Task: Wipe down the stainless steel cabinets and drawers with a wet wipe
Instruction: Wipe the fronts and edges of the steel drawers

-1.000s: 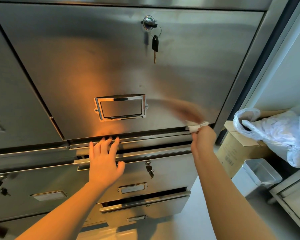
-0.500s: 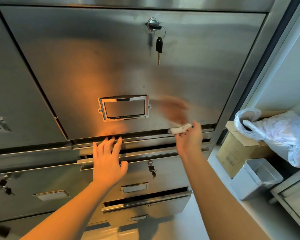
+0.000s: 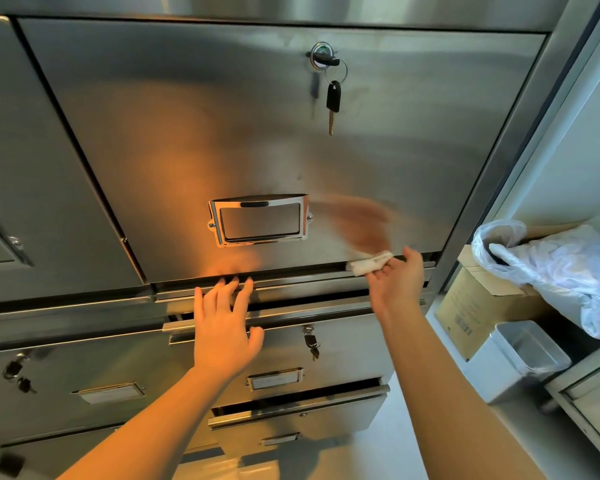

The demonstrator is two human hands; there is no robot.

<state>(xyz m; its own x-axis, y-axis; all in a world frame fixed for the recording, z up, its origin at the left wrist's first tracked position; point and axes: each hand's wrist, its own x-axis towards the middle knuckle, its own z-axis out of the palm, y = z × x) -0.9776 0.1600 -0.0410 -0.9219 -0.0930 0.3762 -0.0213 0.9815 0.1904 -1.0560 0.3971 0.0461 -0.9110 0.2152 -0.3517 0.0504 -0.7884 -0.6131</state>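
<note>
A large stainless steel drawer front [image 3: 222,133] fills the upper view, with a chrome label holder [image 3: 260,220] and a lock with a hanging black key [image 3: 332,98]. My right hand [image 3: 397,282] pinches a folded white wet wipe [image 3: 369,263] against the drawer's bottom edge, right of the label holder. My left hand [image 3: 222,327] rests with straight fingers on the metal lip [image 3: 291,289] under that drawer. Two smaller drawers [image 3: 343,348] sit below, slightly pulled out.
Another steel cabinet door [image 3: 32,168] is at the left. To the right stand a cardboard box [image 3: 471,306], a crumpled white plastic bag [image 3: 561,265] and a small steel bin [image 3: 520,358]. A lower shelf edge [image 3: 589,403] juts in at bottom right.
My right hand slid the wipe left along the drawer's bottom edge, then back a little to the right. My left hand stayed on the lip. The view shifted slightly.
</note>
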